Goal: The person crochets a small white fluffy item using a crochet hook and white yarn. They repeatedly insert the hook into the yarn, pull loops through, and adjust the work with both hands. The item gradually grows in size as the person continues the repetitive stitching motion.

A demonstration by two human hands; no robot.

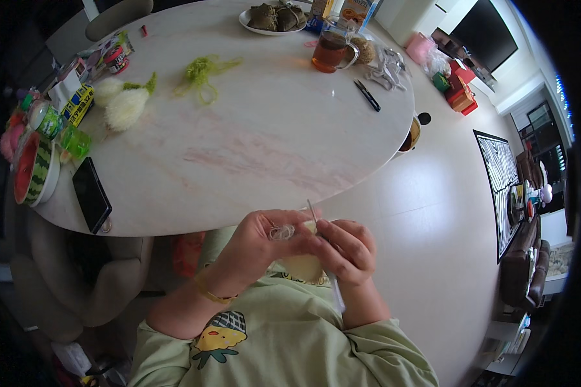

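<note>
My right hand (346,249) grips a crochet hook (337,294), its thin metal shaft rising above the fingertips and its pale handle passing below the palm. Close against it, my left hand (276,242) pinches the edge of a pale yellow fuzzy crocheted piece (302,267) that hangs under both hands. A small tangle of thin whitish thread (282,232) lies across the left fingers. The hook's tip meets the work between the two hands, but fingers hide the stitches. Both hands are above my lap, just off the table's near edge.
On the marble table (252,140) lie green yarn (201,72), a fuzzy cream piece (125,112), a black pen (367,95) and a phone (92,194). A glass mug of tea (330,51) stands far right. Half a watermelon (38,169) sits at left beside bottles.
</note>
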